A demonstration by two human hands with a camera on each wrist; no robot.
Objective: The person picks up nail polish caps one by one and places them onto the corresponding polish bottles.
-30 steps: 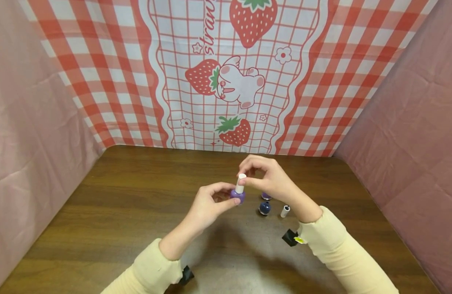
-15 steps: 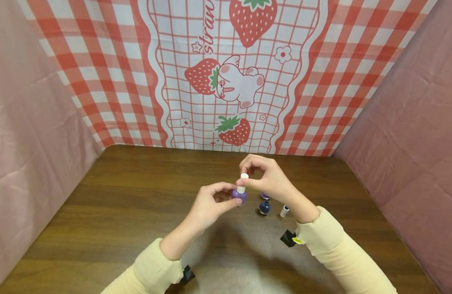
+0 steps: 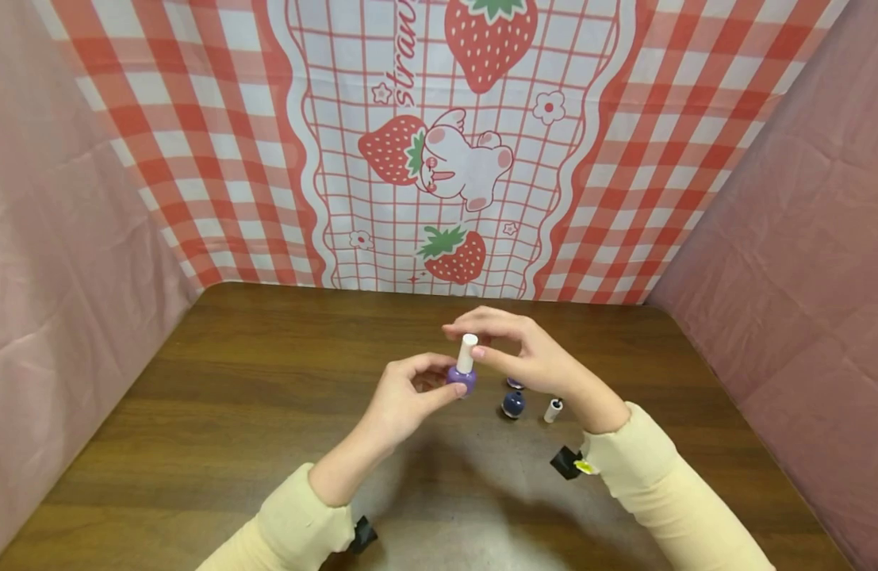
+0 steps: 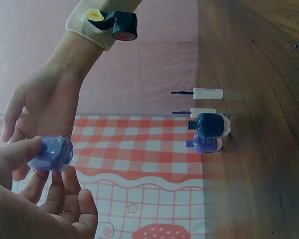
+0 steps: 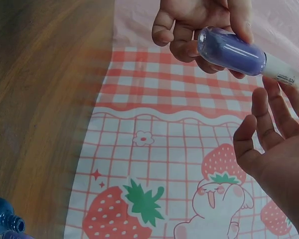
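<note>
My left hand [image 3: 403, 404] pinches a purple nail polish bottle [image 3: 462, 380] between thumb and fingers, held upright above the table. Its white cap [image 3: 467, 354] sits on the bottle's neck. Around the cap, my right hand [image 3: 524, 353] has its fingers stretched out, the thumb tip right at the cap's side. Small print shows on the cap in the right wrist view. The left wrist view has the bottle [image 4: 52, 153] between the left thumb and fingers, with the right hand [image 4: 50, 102] behind it.
On the wooden table [image 3: 267, 381] stand an uncapped dark blue polish bottle [image 3: 513, 404] and a purple one [image 3: 515, 382], partly hidden by the right hand. Two white brush caps [image 4: 208, 93] [image 4: 203, 112] stand beside them, brushes up. A strawberry-print cloth [image 3: 453, 190] hangs behind.
The right hand pinched and turned the white cap earlier; now its fingers have straightened and loosened from it. The left hand keeps its hold, the bottle shifting only slightly.
</note>
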